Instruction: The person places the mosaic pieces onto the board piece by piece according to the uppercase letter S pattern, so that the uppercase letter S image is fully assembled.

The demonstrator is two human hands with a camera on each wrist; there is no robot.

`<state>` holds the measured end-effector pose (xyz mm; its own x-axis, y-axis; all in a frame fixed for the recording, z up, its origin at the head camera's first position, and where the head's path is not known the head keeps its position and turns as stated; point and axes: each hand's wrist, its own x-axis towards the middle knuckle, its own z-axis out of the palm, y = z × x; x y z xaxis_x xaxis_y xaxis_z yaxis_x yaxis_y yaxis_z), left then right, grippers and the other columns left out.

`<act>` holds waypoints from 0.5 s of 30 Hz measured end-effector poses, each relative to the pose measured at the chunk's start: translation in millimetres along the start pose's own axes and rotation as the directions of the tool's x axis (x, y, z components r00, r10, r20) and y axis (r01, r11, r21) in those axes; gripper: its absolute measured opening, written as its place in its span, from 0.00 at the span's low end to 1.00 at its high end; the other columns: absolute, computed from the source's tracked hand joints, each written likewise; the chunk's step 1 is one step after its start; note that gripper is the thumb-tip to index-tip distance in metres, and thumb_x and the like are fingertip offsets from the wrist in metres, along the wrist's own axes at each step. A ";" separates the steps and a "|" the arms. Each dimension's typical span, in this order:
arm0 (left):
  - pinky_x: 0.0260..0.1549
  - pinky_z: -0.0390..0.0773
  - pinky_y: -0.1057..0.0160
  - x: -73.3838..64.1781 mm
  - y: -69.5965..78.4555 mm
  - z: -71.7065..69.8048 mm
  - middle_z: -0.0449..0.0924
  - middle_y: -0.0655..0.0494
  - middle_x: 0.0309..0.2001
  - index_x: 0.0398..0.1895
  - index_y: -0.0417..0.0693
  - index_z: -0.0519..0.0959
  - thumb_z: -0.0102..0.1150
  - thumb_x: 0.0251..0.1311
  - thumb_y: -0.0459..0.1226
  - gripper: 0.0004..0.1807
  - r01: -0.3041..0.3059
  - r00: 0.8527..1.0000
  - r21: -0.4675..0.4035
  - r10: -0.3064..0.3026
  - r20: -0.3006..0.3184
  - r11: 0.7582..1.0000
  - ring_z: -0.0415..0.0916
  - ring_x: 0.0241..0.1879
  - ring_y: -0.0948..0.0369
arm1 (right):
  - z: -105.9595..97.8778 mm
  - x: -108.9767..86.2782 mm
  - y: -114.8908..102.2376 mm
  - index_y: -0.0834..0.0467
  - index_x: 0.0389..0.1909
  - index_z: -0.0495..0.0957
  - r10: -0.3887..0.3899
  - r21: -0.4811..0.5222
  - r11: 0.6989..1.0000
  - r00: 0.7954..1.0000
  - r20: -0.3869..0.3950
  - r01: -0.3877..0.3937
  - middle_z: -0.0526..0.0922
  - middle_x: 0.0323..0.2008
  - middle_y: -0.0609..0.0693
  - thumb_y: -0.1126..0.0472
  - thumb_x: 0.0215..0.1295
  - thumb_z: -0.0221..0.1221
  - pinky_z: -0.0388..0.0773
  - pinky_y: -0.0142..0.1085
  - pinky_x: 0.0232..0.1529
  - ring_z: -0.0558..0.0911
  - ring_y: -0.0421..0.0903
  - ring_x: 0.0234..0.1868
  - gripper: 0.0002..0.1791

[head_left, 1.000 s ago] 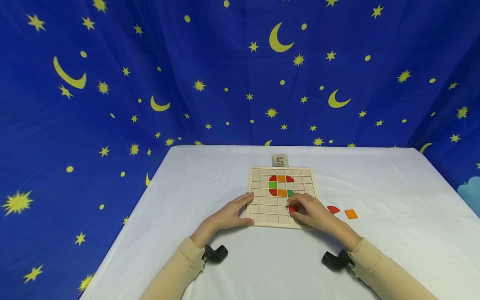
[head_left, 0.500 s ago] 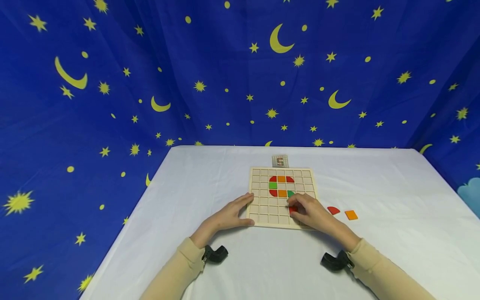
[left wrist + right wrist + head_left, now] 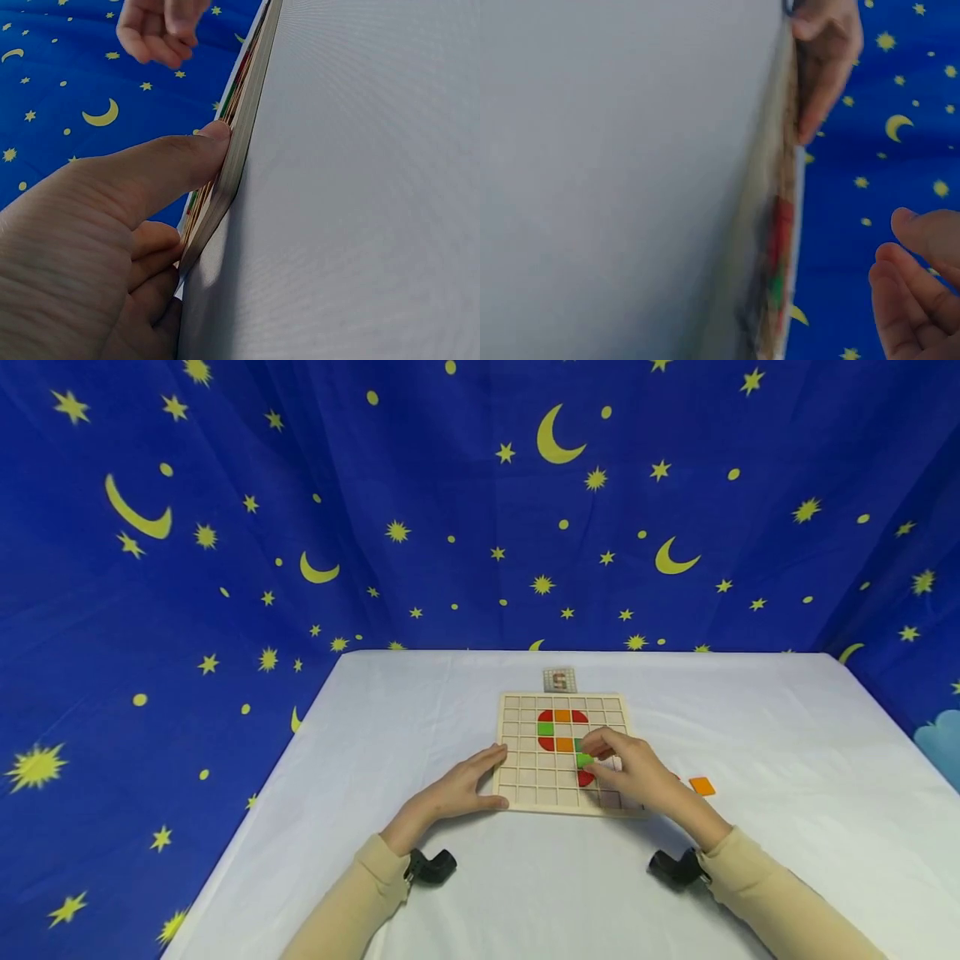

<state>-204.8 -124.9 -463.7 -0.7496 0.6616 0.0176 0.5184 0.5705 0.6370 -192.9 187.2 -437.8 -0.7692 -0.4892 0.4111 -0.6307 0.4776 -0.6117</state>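
Observation:
A wooden grid board (image 3: pixel 525 781) lies on the white-covered table. Set in its cells are flat tiles in an S-like curve, among them an orange square (image 3: pixel 562 716), a green square (image 3: pixel 546 729) and a rounded red tile (image 3: pixel 586 778). My left hand (image 3: pixel 459 789) rests at the board's left side, fingers extended along the edge and the thumb (image 3: pixel 202 150) touching near the front corner. Above the board's right half hovers my right hand (image 3: pixel 633 770), thumb and fingers apart with nothing between them; it partly covers the green tiles beneath.
Behind the board lies a small pattern card (image 3: pixel 559 680) showing an S-like figure. Right of the board sit a loose orange square tile (image 3: pixel 702 787) and a red tile, mostly hidden by my right hand. A blue star-patterned curtain (image 3: pixel 450 485) surrounds the table (image 3: pixel 420 693).
My right hand has let go of the rounded red tile, now lying in its cell, and lifted up and slightly right. A green square shows below it now. The left hand stays put.

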 end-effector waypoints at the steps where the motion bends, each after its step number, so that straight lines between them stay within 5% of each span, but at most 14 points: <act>1: 0.67 0.51 0.54 0.5 -0.1 0.0 0.50 0.45 0.72 0.71 0.37 0.56 0.65 0.56 0.49 0.46 -0.004 1.000 0.000 0.004 0.000 1.000 0.45 0.71 0.53 | -5.2 -0.4 -1.8 0.62 0.47 0.74 0.008 -0.007 1.000 1.000 -0.013 -0.008 0.82 0.40 0.54 0.72 0.57 0.64 0.80 0.40 0.41 0.82 0.49 0.40 0.17; 10: 0.66 0.52 0.52 1.5 0.3 -1.9 0.50 0.45 0.72 0.71 0.36 0.55 0.65 0.56 0.49 0.46 0.000 1.000 -0.001 0.000 -0.003 1.000 0.46 0.71 0.52 | -57.9 -20.6 2.4 0.60 0.48 0.73 0.079 -0.156 0.983 0.988 -0.129 -0.099 0.82 0.39 0.51 0.72 0.55 0.65 0.80 0.46 0.38 0.82 0.47 0.37 0.19; 15: 0.67 0.52 0.53 1.5 -0.4 -0.7 0.50 0.46 0.72 0.71 0.37 0.56 0.65 0.56 0.50 0.46 0.001 1.000 -0.005 -0.001 0.004 1.000 0.46 0.71 0.53 | -82.4 -43.4 11.9 0.60 0.48 0.73 0.126 -0.240 0.957 0.978 -0.167 -0.164 0.82 0.39 0.51 0.70 0.55 0.66 0.80 0.34 0.38 0.82 0.48 0.36 0.20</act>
<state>-206.4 -124.5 -463.3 -0.7487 0.6628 0.0143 0.5156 0.5686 0.6409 -175.5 274.3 -407.2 -0.8489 -0.2966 0.4375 -0.5017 0.7128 -0.4902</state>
